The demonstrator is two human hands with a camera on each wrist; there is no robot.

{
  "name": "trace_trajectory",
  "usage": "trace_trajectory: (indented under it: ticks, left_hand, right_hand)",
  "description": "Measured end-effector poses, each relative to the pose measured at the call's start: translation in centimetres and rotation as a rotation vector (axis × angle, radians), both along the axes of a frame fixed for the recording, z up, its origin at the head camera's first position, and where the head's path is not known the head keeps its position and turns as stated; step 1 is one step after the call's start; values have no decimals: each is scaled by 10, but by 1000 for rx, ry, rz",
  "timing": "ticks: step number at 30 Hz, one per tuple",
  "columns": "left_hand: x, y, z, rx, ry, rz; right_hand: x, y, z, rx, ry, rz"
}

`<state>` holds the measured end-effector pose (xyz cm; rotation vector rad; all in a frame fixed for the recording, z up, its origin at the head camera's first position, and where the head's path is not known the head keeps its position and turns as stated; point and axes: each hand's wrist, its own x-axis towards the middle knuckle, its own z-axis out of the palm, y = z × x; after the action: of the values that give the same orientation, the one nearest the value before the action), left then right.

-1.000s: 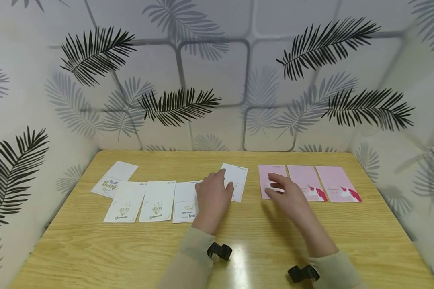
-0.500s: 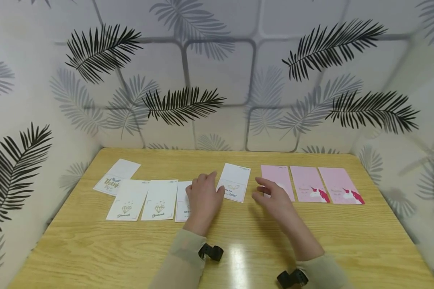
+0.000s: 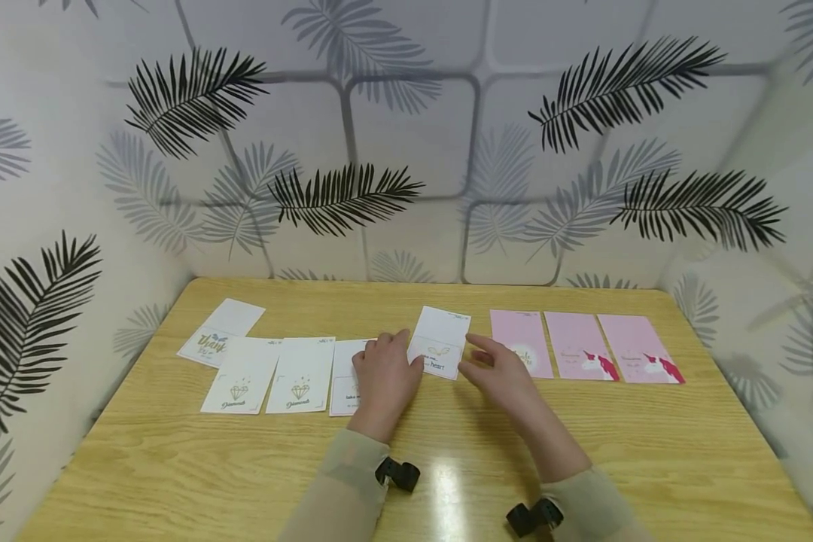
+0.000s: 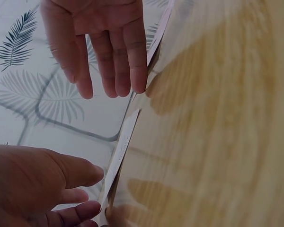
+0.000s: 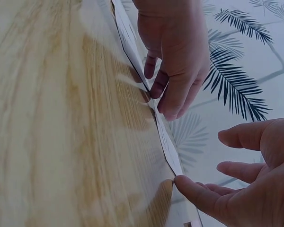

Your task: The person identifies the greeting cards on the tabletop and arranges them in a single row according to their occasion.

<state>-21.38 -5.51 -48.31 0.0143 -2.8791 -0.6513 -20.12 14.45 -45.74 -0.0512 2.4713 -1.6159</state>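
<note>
A white card [image 3: 439, 342] printed with small wings and the word "heart" lies slightly turned between my two hands. Left of it, my left hand [image 3: 386, 376] has its fingertips low by the card's left edge and covers part of another white card [image 3: 342, 388]. My right hand [image 3: 501, 376] is at the card's right side, fingers loosely bent and apart. In the right wrist view, a finger of the right hand [image 5: 255, 175] meets the card's edge [image 5: 166, 149] at the table. Neither hand pinches anything. The left wrist view shows both hands on either side of the card [image 4: 120, 153].
To the left lie two diamond-print cards [image 3: 299, 376] and a tilted "Thank you" card [image 3: 223, 331], partly overlapped. A pink card [image 3: 522, 342] and two unicorn cards [image 3: 580, 345] stand in a row at right. Patterned cloth [image 3: 406, 150] rises behind the wooden table [image 3: 176, 474].
My right hand has moved left from over the nearest pink card to the white card's right side. My left hand has shifted slightly left and down, uncovering that white card's print.
</note>
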Motion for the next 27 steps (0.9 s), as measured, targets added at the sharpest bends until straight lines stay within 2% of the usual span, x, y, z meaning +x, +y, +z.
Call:
trace_trajectory:
  ticks: [16,27]
  left_hand:
    - [1,2,-3,-68,6,-1]
    - [0,1,-5,-71,-6,-8]
  right_hand:
    - [-5,-6,2,-82,-21,-20]
    - [-5,-10,1,-218,-92,-38]
